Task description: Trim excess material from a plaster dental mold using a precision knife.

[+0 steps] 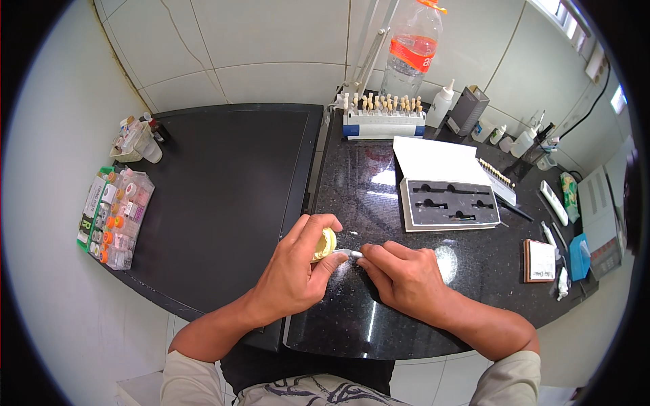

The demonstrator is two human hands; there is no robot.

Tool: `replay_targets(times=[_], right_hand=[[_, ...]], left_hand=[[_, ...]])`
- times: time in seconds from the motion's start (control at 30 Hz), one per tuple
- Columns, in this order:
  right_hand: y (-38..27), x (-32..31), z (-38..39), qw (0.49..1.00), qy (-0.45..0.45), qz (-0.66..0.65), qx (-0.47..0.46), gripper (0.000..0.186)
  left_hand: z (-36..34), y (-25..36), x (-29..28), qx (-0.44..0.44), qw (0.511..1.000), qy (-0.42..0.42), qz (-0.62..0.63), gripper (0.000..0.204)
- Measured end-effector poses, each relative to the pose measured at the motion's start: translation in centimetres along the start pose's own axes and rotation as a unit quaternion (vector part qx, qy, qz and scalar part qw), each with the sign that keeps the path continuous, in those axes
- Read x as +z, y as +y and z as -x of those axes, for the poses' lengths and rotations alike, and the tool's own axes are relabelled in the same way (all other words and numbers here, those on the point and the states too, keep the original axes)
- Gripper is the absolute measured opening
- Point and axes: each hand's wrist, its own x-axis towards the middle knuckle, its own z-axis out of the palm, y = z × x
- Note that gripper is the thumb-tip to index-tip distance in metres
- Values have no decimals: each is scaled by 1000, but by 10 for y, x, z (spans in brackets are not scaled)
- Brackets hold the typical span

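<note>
My left hand (pixel 301 264) holds a pale yellow dental cast (pixel 326 241) upright, its fingers curled over the back and its thumb low at the front. Just to the right, my right hand (pixel 399 271) pinches a small white cylindrical item (pixel 355 254) between thumb and index finger. A narrow grey-white piece at its left end reaches the lower edge of the cast by my left thumb; whether they touch I cannot tell. Small white specks lie on the glossy black counter (pixel 352 311) around my hands.
Behind my hands sit an open white case (pixel 447 203), a tooth shade rack (pixel 384 123) and a large plastic bottle (pixel 409 54). At right are a white pad (pixel 540 260) and a blue container (pixel 579 254). Bottle organisers (pixel 118 216) stand on the left black table (pixel 217 155).
</note>
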Motion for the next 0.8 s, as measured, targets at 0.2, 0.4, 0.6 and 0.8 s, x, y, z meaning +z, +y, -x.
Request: replay_targets(times=[0.2, 0.4, 0.6, 0.8], right_hand=[[-1, -1, 0, 1000, -2, -2, 2, 14], [0, -1, -1, 1000, 4, -11, -2, 15], [-1, -2, -2, 1000, 8, -26, 10, 15], [-2, -1, -1, 1000, 5, -29, 10, 12]], left_hand=[[0, 1, 0, -12, 1000, 3, 4, 33], [-1, 2, -3, -7, 1000, -8, 1, 30], [-1, 0, -2, 1, 1000, -16, -4, 31], [-1, 3, -1, -23, 999, 4, 39, 47]])
